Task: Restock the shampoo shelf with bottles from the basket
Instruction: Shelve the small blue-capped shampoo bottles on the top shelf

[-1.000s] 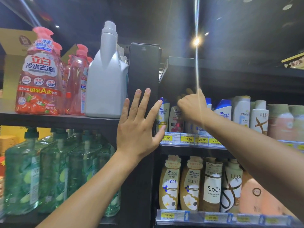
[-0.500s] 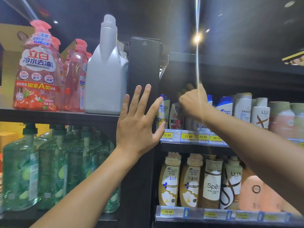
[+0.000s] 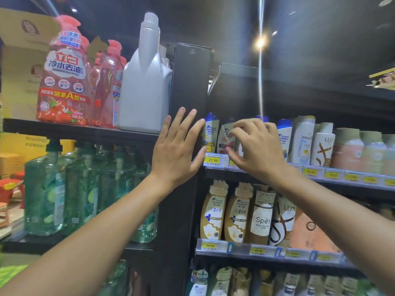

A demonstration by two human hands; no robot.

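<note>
Right hand (image 3: 257, 149) withdrawn from shampoo shelf (image 3: 267, 167), fingers loose, empty | left hand (image 3: 177, 146) splayed (bottle seemingly placed)

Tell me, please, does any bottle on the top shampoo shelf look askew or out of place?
Yes. The dark-red-labelled bottle, second from the left on the top shampoo shelf, leans sideways while its neighbours stand upright. The right hand hovers open just in front of it, and the left hand lies flat on the black upright.
</note>
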